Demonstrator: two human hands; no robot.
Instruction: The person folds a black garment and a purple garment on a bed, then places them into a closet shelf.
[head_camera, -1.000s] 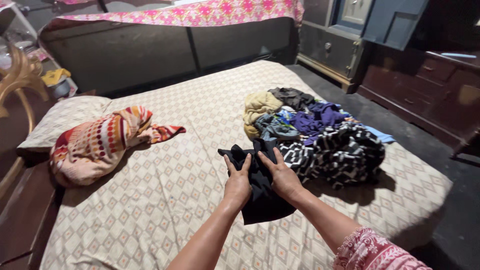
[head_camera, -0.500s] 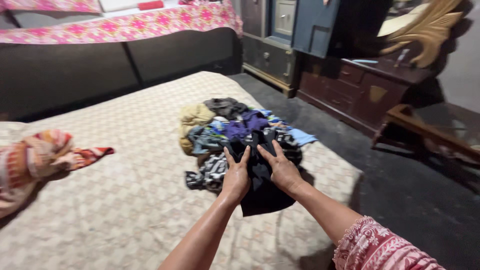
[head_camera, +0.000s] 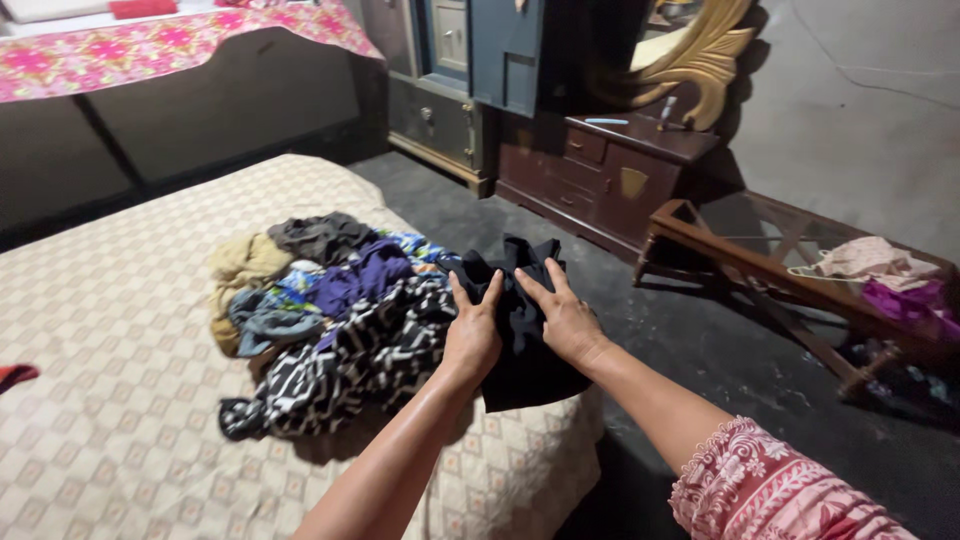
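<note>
Both of my hands hold a black garment (head_camera: 520, 345) above the right edge of the bed (head_camera: 120, 330). My left hand (head_camera: 472, 335) grips its left side and my right hand (head_camera: 565, 318) grips its right side, fingers spread over the cloth. The garment hangs down past the mattress corner. Just left of my hands lies a heap of clothes (head_camera: 320, 310) with a black-and-white striped piece, a purple piece, a mustard piece and a grey one.
The bed has a beige patterned sheet. A dark wooden dresser (head_camera: 610, 175) stands beyond the bed's corner, a grey cabinet (head_camera: 440, 90) behind it. A low wooden table (head_camera: 790, 265) at right carries pink and purple cloth (head_camera: 890, 275). Dark floor lies between.
My hands have carried the black garment rightward, from the middle of the bed past the clothes heap to the bed's right edge. My view has turned right; the orange cloth left the frame.
</note>
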